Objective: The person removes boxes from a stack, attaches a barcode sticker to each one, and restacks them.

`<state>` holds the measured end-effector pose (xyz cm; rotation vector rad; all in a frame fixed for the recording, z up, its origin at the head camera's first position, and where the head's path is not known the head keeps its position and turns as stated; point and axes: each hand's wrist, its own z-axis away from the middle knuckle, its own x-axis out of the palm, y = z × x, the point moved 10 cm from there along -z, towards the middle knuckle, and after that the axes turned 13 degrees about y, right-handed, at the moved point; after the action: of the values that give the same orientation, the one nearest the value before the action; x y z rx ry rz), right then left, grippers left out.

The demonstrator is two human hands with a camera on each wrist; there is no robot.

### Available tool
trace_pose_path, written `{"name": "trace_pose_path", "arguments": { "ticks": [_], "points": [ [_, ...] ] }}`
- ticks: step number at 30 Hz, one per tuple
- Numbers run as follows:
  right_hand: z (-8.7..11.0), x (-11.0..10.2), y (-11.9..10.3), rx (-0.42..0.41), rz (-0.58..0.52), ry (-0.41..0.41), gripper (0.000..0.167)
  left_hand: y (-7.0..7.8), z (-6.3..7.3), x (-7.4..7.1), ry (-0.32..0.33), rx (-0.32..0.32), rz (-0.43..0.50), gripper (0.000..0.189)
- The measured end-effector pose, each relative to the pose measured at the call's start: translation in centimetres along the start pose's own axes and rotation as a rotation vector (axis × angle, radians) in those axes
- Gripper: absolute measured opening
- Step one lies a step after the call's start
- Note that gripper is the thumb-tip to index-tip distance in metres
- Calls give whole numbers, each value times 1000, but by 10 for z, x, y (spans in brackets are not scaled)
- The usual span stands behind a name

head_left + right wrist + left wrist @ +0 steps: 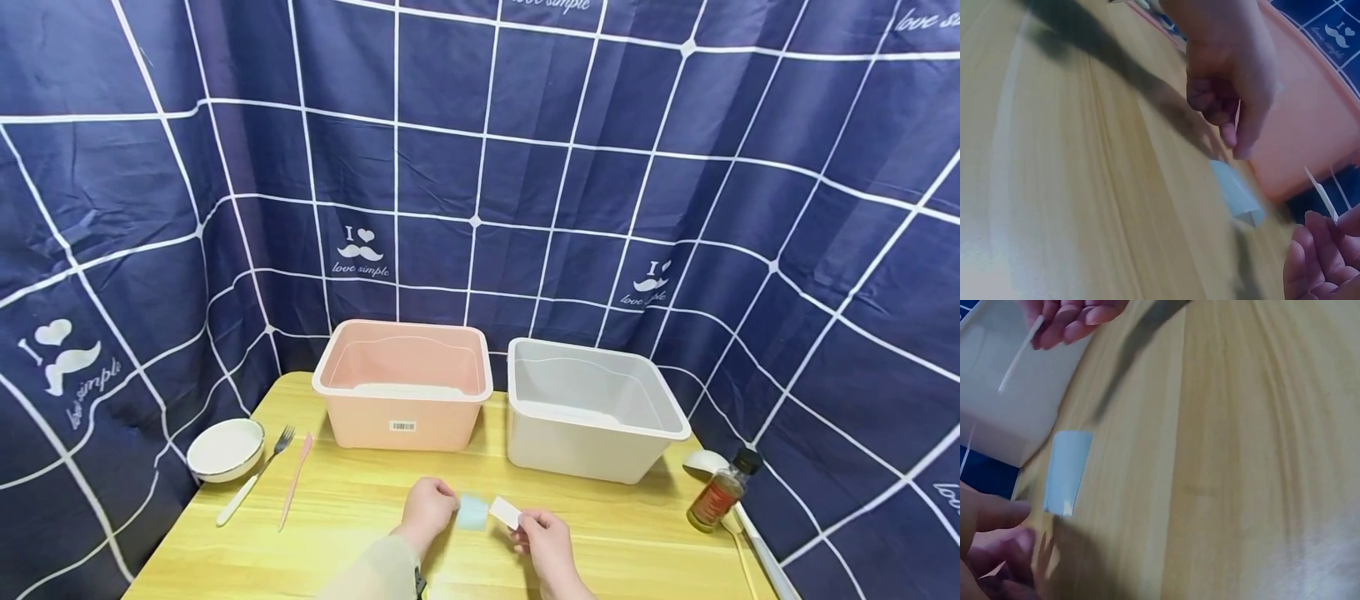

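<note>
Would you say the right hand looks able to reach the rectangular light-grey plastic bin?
Probably yes: the right hand holds a small white rectangular card, but the way to the nearby bin looks free.

Blue curtain [435,175] reads "I", heart [366,235], "love simple" [361,270]; pink bin [408,409] bears a barcode [402,426].

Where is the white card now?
The white card is in the head view's lower middle, pinched by the right hand, just right of the light blue piece.
</note>
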<state>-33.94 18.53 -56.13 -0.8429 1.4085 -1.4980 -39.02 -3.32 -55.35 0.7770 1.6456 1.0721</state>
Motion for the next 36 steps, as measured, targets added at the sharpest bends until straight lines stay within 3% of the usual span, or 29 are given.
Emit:
{"name": "trace_pose_path", "arguments": {
  "ticks": [2,5,7,10,13,16,19,24,27,31,36],
  "points": [
    [2,0,-2,-2,2,3,18,7,1,-2,47,17,13,7],
    [2,-1,-5,-1,2,15,18,30,7,-1,86,112,63,8],
    [2,-1,-7,-3,1,22,18,47,13,5,37,193,123,8],
    [2,1,-11,-11,-18,21,19,66,26,20,-101,289,152,10],
    [4,5,-15,-17,-41,5,20,76,39,29,-175,380,74,15],
    [5,8,-16,-21,-53,-3,21,82,47,31,-151,464,-51,23],
    [8,9,-18,-24,-47,0,22,85,50,31,-113,504,-125,27],
    [13,12,-23,-39,-57,-16,24,84,49,33,-85,501,-167,24],
    [14,13,-28,-62,-55,-31,26,83,46,34,-95,464,-137,18],
    [11,4,-28,-92,-18,-2,24,80,42,35,-120,390,-44,17],
    [-1,-15,-19,-69,-2,37,26,75,40,41,-187,285,135,16]
  ]
}}
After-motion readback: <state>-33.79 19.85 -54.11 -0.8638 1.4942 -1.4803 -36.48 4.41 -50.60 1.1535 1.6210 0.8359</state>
